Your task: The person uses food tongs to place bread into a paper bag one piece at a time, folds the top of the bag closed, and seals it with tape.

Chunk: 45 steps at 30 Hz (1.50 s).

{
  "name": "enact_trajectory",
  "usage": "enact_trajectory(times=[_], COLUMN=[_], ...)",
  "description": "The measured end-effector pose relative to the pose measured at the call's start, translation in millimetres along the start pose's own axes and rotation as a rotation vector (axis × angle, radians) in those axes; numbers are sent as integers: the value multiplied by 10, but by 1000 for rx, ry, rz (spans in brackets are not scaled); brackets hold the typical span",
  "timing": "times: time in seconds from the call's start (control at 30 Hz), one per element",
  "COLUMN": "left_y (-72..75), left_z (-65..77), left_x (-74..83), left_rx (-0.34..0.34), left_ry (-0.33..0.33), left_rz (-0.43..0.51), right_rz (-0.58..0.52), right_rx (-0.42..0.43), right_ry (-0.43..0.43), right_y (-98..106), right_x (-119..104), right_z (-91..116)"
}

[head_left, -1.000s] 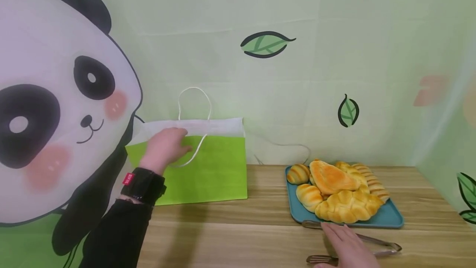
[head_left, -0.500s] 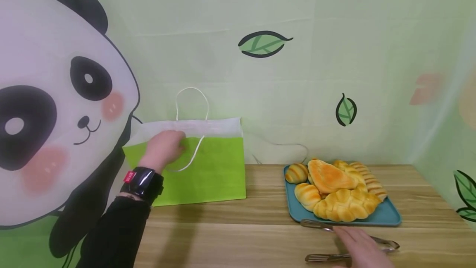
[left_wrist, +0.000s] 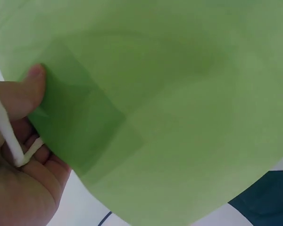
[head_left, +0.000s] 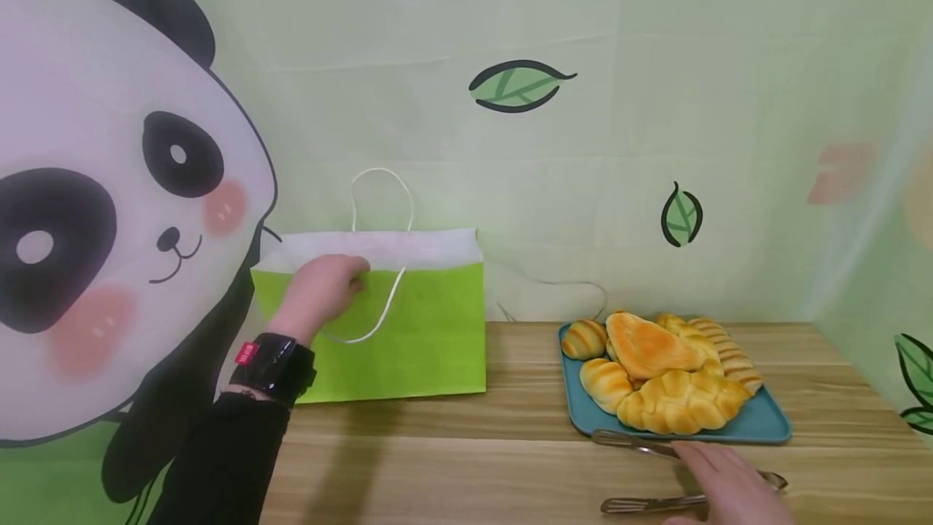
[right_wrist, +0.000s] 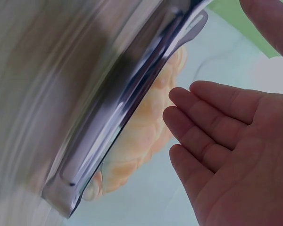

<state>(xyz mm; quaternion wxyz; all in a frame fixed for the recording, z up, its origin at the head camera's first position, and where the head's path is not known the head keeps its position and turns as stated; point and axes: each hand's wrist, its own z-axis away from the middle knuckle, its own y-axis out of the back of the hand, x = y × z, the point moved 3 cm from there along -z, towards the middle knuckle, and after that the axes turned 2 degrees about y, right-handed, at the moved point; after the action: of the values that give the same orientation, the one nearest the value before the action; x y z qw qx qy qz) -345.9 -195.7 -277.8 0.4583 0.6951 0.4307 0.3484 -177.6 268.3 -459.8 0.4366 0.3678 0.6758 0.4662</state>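
A bright green paper bag (head_left: 423, 339) with a white inside and white cord handles stands at the left of the table. My left hand (head_left: 324, 290) pinches the top edge of its front panel. In the left wrist view the thumb (left_wrist: 34, 87) lies on the green paper, and the front cord handle (left_wrist: 4, 125) crosses the palm. At the lower right, my right hand (head_left: 732, 488) is over a pair of metal tongs (head_left: 641, 503), which lie spread on the table. The right wrist view shows its fingers (right_wrist: 203, 132) extended beside the tongs, holding nothing.
Right of the bag, a blue tray (head_left: 768, 425) holds several breads, including a braided loaf (head_left: 685, 403), a triangular pastry (head_left: 649, 347) and small rolls (head_left: 585, 340). Behind the wooden table (head_left: 452, 460) hangs a green backdrop with a large panda (head_left: 182, 217) at the left.
The left fingers have curled onto the bag's edge, and the bag's front left corner has risen a little. My right hand has shifted slightly right over the tongs.
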Motion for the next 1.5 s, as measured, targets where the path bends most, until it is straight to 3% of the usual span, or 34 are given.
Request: enact_trajectory(times=[0.23, 0.5, 0.73, 1.0, 1.5], left_y=[63, 138, 148, 79, -67], left_z=[121, 306, 422, 512, 606], left_x=[73, 308, 514, 668, 725], left_rx=[148, 274, 356, 382, 344], left_ry=[-76, -166, -249, -299, -266], left_rz=[13, 10, 14, 7, 3], right_rz=[-3, 18, 19, 11, 36], right_rx=[-44, 21, 20, -27, -117], right_ry=[-46, -27, -42, -64, -58], right_y=[29, 54, 39, 21, 89], right_x=[106, 186, 235, 307, 388], right_z=[18, 81, 99, 83, -2])
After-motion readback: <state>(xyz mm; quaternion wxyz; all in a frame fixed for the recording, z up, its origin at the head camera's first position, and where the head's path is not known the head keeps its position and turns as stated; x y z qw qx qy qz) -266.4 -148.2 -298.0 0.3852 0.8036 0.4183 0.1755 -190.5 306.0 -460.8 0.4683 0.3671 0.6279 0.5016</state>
